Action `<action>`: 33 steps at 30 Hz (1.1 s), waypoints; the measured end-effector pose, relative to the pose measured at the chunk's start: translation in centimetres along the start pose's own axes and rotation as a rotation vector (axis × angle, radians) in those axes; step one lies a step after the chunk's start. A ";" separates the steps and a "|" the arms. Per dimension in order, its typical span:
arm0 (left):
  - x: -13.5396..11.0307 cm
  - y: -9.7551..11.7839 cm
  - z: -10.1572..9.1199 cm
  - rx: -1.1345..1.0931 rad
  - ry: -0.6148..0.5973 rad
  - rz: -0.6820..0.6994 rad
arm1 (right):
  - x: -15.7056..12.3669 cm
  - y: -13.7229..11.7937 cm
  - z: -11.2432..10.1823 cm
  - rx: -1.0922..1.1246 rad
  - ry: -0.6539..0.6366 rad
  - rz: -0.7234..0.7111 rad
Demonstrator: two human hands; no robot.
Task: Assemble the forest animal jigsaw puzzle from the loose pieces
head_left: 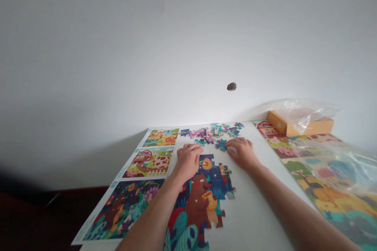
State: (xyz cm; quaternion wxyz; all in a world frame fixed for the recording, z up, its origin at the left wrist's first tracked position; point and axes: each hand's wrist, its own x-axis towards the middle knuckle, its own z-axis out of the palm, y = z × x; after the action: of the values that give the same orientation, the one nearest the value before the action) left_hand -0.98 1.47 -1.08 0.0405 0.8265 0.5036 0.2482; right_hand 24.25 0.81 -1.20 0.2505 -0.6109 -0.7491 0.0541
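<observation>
A partly joined jigsaw puzzle (196, 200) with a brown bear and a honey pot on dark blue lies in front of me. My left hand (188, 160) rests at its upper left edge, fingers loosely bent and apart, with no piece visible in them. Just beyond those fingertips is a teal piece (200, 142). My right hand (241, 152) is above the puzzle's right side, thumb and forefinger closed at the edge of a dark teal puzzle piece (220, 144) on the table. Several loose pieces (203, 132) are scattered behind both hands.
A reference sheet (123, 178) with three pictures lies along the table's left side. On the right are a finished-looking farm and animal puzzle (303, 168), a yellow box (309, 127) and clear plastic bags (306, 111). A white wall (188, 47) with a small hole (231, 86) stands behind.
</observation>
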 end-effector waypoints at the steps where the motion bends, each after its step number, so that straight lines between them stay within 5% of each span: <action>1: 0.0 0.0 0.0 0.004 -0.001 0.000 | 0.0 -0.1 0.1 0.008 -0.002 -0.023; 10: -0.2 1.1 -0.7 -0.017 -0.150 0.172 | -0.4 -0.4 0.9 0.107 -0.078 -0.168; 23: -0.3 1.2 -0.7 -0.003 -0.166 0.154 | -0.2 -0.6 0.4 -0.071 -0.011 0.043; 33: -0.2 1.3 -0.9 -0.041 -0.176 0.203 | -0.3 -1.0 0.9 -0.092 -0.018 -0.008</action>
State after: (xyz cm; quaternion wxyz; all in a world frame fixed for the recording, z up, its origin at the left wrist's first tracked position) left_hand -0.40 0.44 0.06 0.0761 0.8907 0.4068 0.1881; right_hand 23.02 0.47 -1.69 0.2158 -0.6183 -0.7554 0.0242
